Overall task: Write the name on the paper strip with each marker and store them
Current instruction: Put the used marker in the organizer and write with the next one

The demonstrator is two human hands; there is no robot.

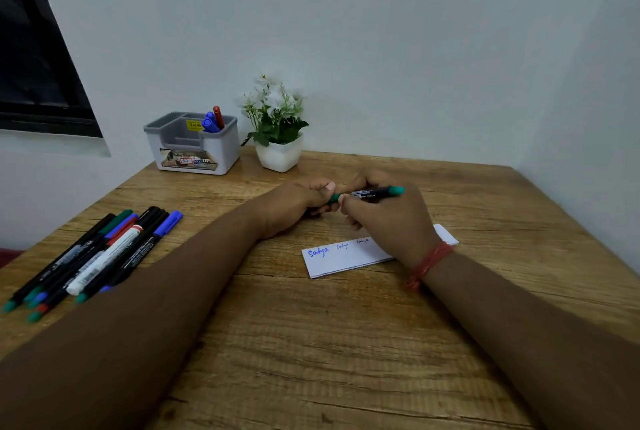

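Blue ink reads "Satya" on the paper strip point(346, 256), then twice more in fainter ink (three names), lying just below both hands. The right hand point(384, 218) grips the green marker point(374, 193); left-hand fingers point(320, 195) pinch its cap end. Left: loose markers point(97, 253). Beyond: organizer point(194, 144) labelled "OPE", three markers inside.

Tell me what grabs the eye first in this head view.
Mid-table, both hands meet on a green marker: the right hand grips its barrel while the left hand pinches the capped end. Just in front lies the paper strip with three names already written at its left end. A pile of markers waits at the table's left edge, and the grey organizer by the wall already holds blue and red ones.
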